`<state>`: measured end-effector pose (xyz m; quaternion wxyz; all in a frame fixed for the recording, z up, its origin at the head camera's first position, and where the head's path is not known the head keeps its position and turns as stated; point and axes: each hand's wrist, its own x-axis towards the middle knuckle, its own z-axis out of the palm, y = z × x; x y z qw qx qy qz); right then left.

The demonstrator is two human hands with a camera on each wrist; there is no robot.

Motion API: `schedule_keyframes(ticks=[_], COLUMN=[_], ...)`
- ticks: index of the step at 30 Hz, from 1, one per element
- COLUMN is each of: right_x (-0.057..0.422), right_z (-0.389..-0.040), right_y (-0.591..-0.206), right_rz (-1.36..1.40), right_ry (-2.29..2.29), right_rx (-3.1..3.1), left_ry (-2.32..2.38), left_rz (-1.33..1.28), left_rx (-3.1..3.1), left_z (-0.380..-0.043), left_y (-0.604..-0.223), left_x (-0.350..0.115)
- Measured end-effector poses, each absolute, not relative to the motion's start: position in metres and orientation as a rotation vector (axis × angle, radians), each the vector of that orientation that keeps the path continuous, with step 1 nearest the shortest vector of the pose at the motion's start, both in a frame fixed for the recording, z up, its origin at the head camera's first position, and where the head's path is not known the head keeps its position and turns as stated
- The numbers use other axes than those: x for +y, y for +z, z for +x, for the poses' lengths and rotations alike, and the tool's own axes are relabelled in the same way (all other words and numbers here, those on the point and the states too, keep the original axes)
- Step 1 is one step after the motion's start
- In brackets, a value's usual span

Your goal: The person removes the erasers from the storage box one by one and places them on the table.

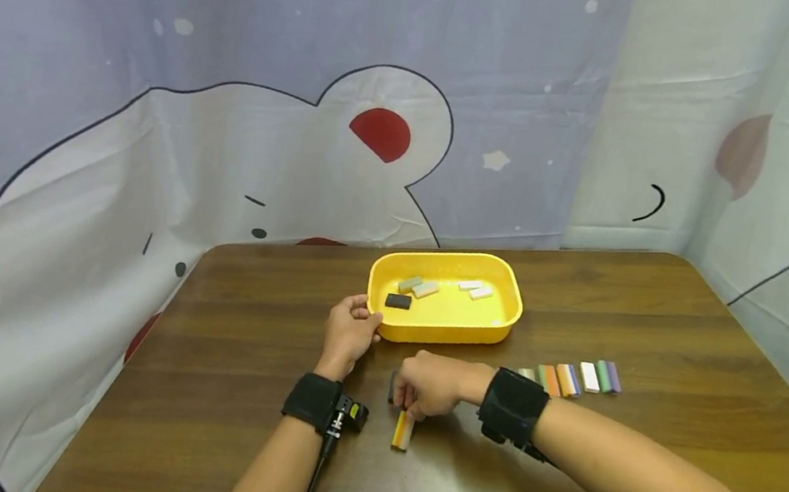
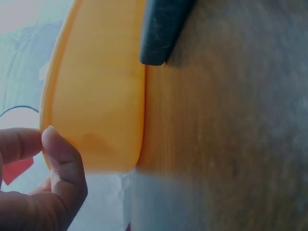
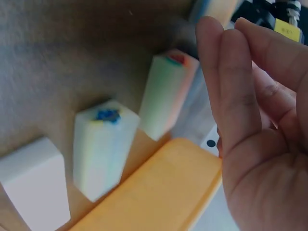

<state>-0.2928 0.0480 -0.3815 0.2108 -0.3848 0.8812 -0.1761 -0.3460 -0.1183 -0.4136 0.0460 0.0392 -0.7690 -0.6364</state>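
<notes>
My left hand (image 1: 349, 332) pinches the near left corner of the yellow tray (image 1: 445, 338), thumb over its rim. In the left wrist view, a dark block (image 2: 161, 31) stands close beside the tray wall (image 2: 96, 86). My right hand (image 1: 431, 383) reaches down in front of the tray, thumb and fingers pinching the far end of a yellow-striped block (image 1: 402, 432). The dark block is partly hidden at the left of that hand. In the right wrist view the fingertips (image 3: 210, 30) are drawn close together beside the striped block (image 3: 222, 9).
Inside the tray lie a black block (image 1: 398, 301), two greyish blocks (image 1: 425, 289) and two whitish blocks (image 1: 481, 293). To the right, a row of several coloured blocks (image 1: 565, 380) includes a white block (image 1: 589, 378). A printed curtain (image 1: 264, 152) hangs behind the wooden table (image 1: 223, 390).
</notes>
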Motion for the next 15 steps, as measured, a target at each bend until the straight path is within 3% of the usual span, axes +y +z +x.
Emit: schedule_keyframes(ticks=[15], right_x=[0.060], right_z=[-0.321], right_y=[-0.350], right_rz=[-1.237], right_ry=[-0.682], right_rx=[2.620], left_ry=[-1.967], left_rz=[0.090], left_rx=[-2.323], left_z=[-0.347], left_y=[-0.416], left_x=[-0.118])
